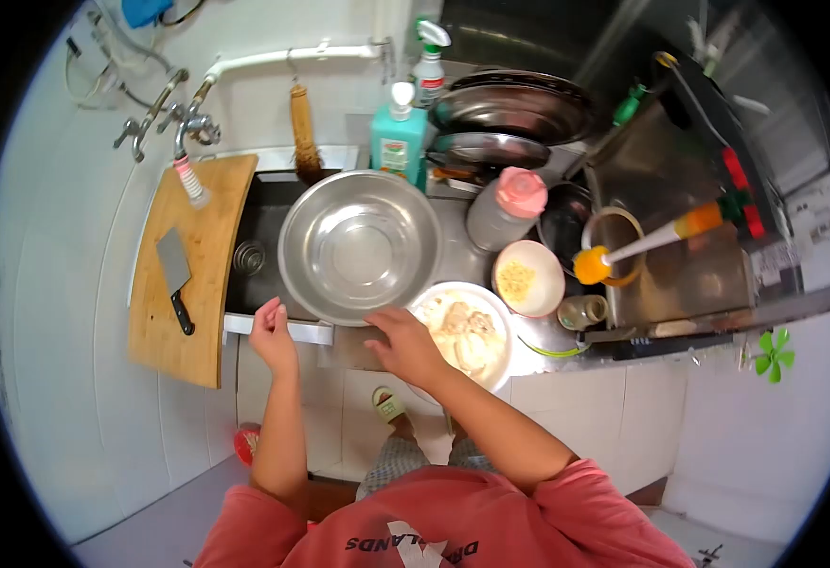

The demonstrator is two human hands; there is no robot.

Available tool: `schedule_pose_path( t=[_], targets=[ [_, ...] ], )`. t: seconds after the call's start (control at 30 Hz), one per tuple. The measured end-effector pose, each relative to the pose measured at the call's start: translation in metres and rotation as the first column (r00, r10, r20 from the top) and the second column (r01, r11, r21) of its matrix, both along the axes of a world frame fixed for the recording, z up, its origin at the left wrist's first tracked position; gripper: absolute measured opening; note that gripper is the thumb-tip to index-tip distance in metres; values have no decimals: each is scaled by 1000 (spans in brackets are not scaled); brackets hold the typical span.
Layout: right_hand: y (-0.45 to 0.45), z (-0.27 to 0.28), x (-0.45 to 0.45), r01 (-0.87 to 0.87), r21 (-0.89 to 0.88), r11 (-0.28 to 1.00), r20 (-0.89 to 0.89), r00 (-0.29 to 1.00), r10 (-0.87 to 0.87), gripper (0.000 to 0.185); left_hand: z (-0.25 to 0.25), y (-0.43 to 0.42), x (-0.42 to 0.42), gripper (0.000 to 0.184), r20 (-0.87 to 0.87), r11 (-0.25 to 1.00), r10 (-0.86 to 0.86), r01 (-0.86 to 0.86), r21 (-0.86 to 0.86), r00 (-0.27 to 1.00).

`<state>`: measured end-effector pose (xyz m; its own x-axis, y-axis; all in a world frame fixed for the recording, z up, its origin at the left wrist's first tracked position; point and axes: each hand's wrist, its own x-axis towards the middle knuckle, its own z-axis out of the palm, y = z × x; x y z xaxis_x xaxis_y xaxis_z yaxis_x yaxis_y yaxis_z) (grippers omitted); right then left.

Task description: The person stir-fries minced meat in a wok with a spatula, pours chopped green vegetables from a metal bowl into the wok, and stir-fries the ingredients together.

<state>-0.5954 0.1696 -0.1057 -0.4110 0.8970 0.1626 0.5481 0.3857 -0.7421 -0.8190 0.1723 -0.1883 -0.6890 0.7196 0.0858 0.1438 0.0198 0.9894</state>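
Note:
A large, wide steel bowl [361, 248] stands over the right part of the sink [261, 213]. My right hand [405, 346] is at its lower right rim, fingers spread, between it and a white bowl [507, 364] that holds pale, wet food [467, 333]. Whether the fingertips touch the steel rim is hard to tell. My left hand [273, 331] hovers by the sink's front edge, left of the steel bowl, with its fingers curled; what they hold, if anything, is too small to see.
A cutting board [208, 284] with a cleaver [174, 260] lies at the left, beneath a tap [184, 142]. Right of the bowls are a small bowl [543, 284], a pink-lidded jug [500, 222], a glass jar [580, 312] and an orange brush [642, 248]. Pans [509, 114] stand behind.

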Motion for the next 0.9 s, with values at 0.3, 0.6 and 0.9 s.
schedule_pose_path(
  t=[0.3, 0.6, 0.9],
  targets=[
    [-110, 51, 208, 58, -784, 618, -517, 490, -702, 19, 165, -105, 288, 16, -302, 463, -813, 867, 184, 498],
    [-165, 89, 483, -33, -634, 773, -773, 18, -634, 22, 194, -132, 591, 10, -431, 423, -752, 867, 264, 498],
    [-24, 184, 576, 154, -361, 920, -869, 301, -392, 24, 243, -10, 685, 11, -255, 796, -532, 579, 177, 808]
  ],
)
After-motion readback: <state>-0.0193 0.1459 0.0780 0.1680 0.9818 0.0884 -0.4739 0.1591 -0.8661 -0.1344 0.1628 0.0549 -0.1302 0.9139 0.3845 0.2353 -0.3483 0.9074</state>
